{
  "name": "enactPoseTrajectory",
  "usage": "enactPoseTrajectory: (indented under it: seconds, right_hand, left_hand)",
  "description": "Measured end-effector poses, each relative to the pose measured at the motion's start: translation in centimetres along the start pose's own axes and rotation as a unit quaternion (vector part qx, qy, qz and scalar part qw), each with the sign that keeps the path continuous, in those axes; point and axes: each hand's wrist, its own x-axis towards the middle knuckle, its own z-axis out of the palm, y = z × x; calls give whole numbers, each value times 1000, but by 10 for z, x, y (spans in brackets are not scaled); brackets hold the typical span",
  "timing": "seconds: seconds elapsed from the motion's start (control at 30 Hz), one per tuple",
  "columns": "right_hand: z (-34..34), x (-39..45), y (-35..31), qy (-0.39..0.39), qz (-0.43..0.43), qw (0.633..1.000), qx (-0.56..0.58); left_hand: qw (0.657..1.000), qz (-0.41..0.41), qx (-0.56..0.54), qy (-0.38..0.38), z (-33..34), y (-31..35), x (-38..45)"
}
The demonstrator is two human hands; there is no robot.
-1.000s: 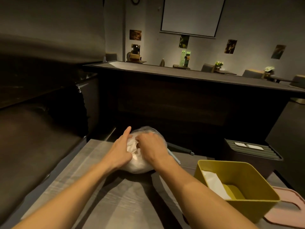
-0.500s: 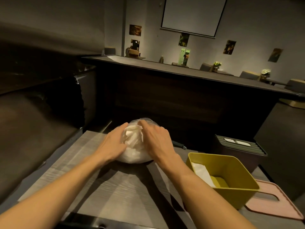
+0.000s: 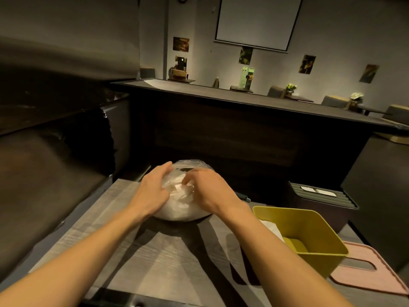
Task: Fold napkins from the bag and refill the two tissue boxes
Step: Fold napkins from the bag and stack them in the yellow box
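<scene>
On the table [image 3: 155, 262] — both hands, left hand [image 3: 152, 191] and right hand [image 3: 208, 191] (fingers curled), grip the napkin bag [image 3: 180, 207].

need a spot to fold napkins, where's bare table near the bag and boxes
Bare table lies between the forearms, in front of the bag. Another patch is left of the left hand. The right side is crowded: yellow box, pink lid, dark box.
</scene>
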Motion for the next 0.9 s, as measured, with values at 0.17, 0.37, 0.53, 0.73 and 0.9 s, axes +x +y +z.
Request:
enactPoseTrajectory:
  seconds: [0.17, 0.37, 0.53, 0.73, 0.9]
  right_hand:
    - [0, 0, -12, 41, 10, 994, 99]
    - [1, 18, -12, -34, 99, 963, 250]
    - [18, 21, -8, -70, 54, 996, 23]
    - [26, 15, 2, 0, 71, 997, 23]
    - [21, 11, -1, 111, 84, 983, 120]
  left_hand:
    - [1000, 19, 5, -17, 4, -5, -6]
    - [999, 22, 24, -38, 5, -11, -10]
    - [998, 21, 43, -38, 11, -14, -10]
    - [993, 25, 111, -12, 16, -11, -16]
    - [993, 32, 112, 34, 15, -4, -15]
